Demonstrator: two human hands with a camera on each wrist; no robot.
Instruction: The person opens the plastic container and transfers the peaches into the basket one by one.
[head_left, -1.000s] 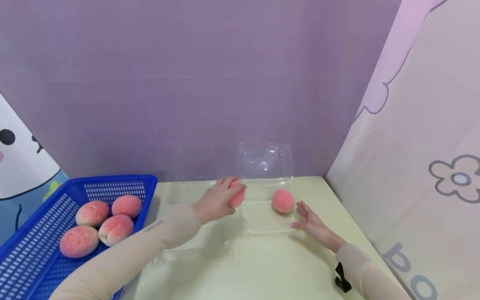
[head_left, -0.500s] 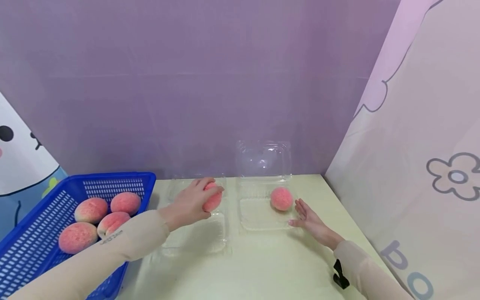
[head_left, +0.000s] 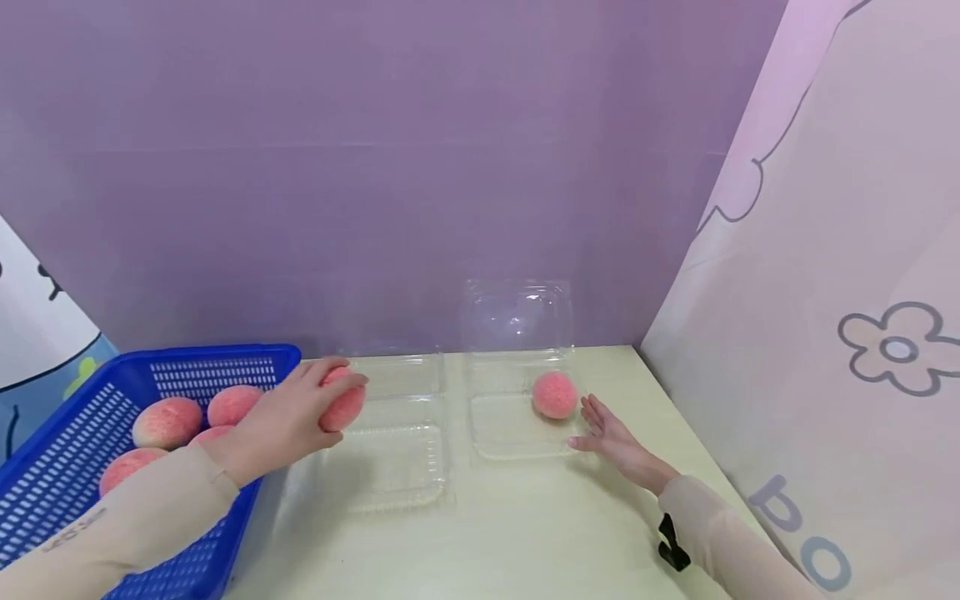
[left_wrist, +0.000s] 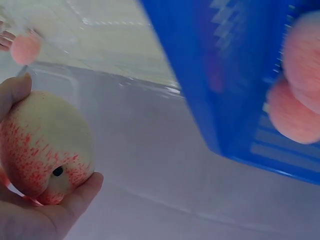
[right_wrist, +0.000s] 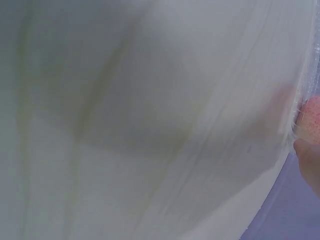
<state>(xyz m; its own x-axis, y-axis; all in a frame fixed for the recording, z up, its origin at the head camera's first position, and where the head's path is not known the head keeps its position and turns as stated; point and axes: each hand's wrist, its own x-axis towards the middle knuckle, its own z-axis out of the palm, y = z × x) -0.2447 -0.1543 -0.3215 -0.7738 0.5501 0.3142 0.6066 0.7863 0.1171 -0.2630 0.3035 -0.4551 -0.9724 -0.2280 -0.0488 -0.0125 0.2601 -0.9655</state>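
Observation:
My left hand grips a pink peach with fingers and thumb, beside the right rim of the blue basket. In the left wrist view the held peach shows a pale side and a small dark hole. My right hand, fingers extended, is by the right side of another peach; whether it touches that peach is unclear. That peach is at the right side of a clear plastic clamshell box, lid raised. At the right wrist view's edge, a fingertip shows near the peach.
Several peaches lie in the basket, partly hidden by my left arm. A second clear box lies open on the pale table, left of the first. A purple wall rises behind; a printed panel stands on the right.
My left hand has carried its peach leftward, from near the right box across the left box to the basket's right edge. The right hand has stayed beside the other peach.

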